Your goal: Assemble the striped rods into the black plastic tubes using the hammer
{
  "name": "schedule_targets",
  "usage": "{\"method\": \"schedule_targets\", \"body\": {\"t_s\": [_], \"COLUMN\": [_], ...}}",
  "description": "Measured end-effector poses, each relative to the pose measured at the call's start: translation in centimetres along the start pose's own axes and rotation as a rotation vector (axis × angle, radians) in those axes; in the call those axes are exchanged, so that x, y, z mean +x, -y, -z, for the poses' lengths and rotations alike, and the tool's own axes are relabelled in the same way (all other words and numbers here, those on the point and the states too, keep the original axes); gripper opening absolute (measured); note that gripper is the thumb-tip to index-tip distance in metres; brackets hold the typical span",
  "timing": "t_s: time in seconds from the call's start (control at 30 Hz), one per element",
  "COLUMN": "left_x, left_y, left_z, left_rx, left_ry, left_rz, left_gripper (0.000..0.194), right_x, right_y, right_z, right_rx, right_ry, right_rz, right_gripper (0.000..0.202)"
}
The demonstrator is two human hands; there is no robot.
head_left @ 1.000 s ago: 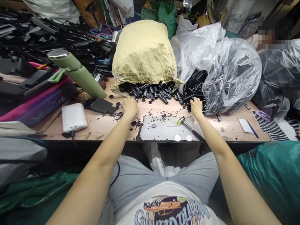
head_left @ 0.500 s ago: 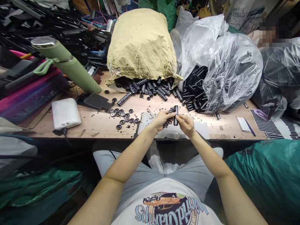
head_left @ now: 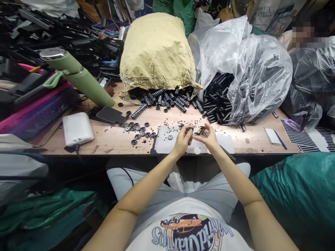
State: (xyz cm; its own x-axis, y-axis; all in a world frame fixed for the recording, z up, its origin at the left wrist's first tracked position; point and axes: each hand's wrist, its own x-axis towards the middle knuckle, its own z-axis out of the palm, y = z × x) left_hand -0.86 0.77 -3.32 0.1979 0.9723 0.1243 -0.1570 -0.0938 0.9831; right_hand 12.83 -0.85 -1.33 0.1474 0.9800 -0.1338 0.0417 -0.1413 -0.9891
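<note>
Over the pale mat (head_left: 163,143) at the table's front edge, my two hands are close together. My left hand (head_left: 184,139) is closed, its fingers curled and pinched; what it holds is too small to name. My right hand (head_left: 208,136) has its thumb and fingers around a small dark shiny piece (head_left: 200,131). A round black disc (head_left: 170,137) lies on the mat left of my left hand. Several more discs (head_left: 136,127) lie further left. Ridged black rollers (head_left: 167,99) spill from the yellow sack (head_left: 157,52) behind my hands.
Smooth black tubes (head_left: 220,104) lie by a clear plastic bag (head_left: 261,76) at the right. A green bottle (head_left: 86,83) leans at the left, behind a white box (head_left: 77,129). Tiny dark bits dot the table (head_left: 110,144). A person (head_left: 300,36) is at the back right.
The ridged roller and smooth black tube are no longer seen between my hands. My right hand has turned, with a small dark piece in it. A disc now shows on the mat.
</note>
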Motion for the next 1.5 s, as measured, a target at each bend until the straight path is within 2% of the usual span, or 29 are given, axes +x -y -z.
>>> {"method": "schedule_targets", "body": {"t_s": [0.07, 0.13, 0.2, 0.33, 0.53, 0.73, 0.87, 0.93, 0.97, 1.1, 1.2, 1.23, 1.3, 1.37, 1.43, 1.5], "left_x": [0.0, 0.0, 0.0, 0.0, -0.6, -0.4, 0.2, 0.1, 0.0, -0.9, -1.1, -1.0, -0.9, -0.8, -0.7, -0.7], "left_y": [-0.3, -0.5, -0.6, -0.8, -1.9, -2.7, -2.0, -1.0, -0.3, 2.8, 4.6, 5.0, 5.3, 5.3, 4.9, 4.5], "left_z": [0.1, 0.1, -0.1, -0.7, -1.2, -1.2, -1.0, -0.9, -0.9, -0.5, 0.5, 0.9, 1.7, 2.2, 2.5, 2.6], "left_rx": [-0.167, -0.236, -0.267, -0.349, -0.419, -0.369, -0.276, -0.140, -0.017, 0.678, 1.049, 1.132, 1.242, 1.285, 1.301, 1.317], "left_ry": [0.047, 0.059, 0.017, -0.159, -0.100, -0.071, -0.035, -0.021, -0.016, 0.022, 0.125, 0.171, 0.263, 0.327, 0.351, 0.354], "left_rz": [0.119, 0.200, 0.259, 0.273, 0.385, 0.499, 0.535, 0.438, 0.342, -0.079, -0.226, -0.268, -0.358, -0.433, -0.472, -0.480], "left_gripper": [0.045, 0.049, 0.046, 0.032, 0.039, 0.033, 0.032, 0.031, 0.031, 0.044, 0.043, 0.042, 0.041, 0.040, 0.039, 0.040], "right_x": [-0.6, -1.4, -2.0, -2.6, -2.0, -2.0, -1.7, -1.4, -1.2, -0.5, -0.7, -0.8, -1.1, -1.6, -2.3, -3.2], "right_y": [0.0, 0.2, 0.5, 0.9, 0.4, -0.3, -1.0, -1.8, -2.3, -4.2, -4.6, -4.5, -3.9, -3.2, -2.4, -1.8], "right_z": [0.6, 0.9, 1.1, 0.8, 0.5, 0.4, 0.2, -0.1, -0.3, -0.7, 0.6, 1.5, 3.5, 5.5, 6.7, 7.1], "right_rx": [-0.245, -0.445, -0.575, -0.711, -0.700, -0.639, -0.674, -0.739, -0.780, -0.965, -1.104, -1.166, -1.310, -1.398, -1.358, -1.211], "right_ry": [-0.009, 0.077, 0.181, 0.302, 0.350, 0.314, 0.277, 0.230, 0.191, 0.049, -0.007, -0.055, -0.138, -0.145, -0.113, -0.129], "right_rz": [0.272, 0.479, 0.609, 0.755, 0.808, 0.701, 0.639, 0.620, 0.603, 0.510, 0.432, 0.378, 0.229, 0.089, 0.007, 0.013], "right_gripper": [0.111, 0.112, 0.110, 0.108, 0.104, 0.101, 0.101, 0.100, 0.098, 0.080, 0.074, 0.069, 0.047, 0.025, 0.022, 0.028]}}
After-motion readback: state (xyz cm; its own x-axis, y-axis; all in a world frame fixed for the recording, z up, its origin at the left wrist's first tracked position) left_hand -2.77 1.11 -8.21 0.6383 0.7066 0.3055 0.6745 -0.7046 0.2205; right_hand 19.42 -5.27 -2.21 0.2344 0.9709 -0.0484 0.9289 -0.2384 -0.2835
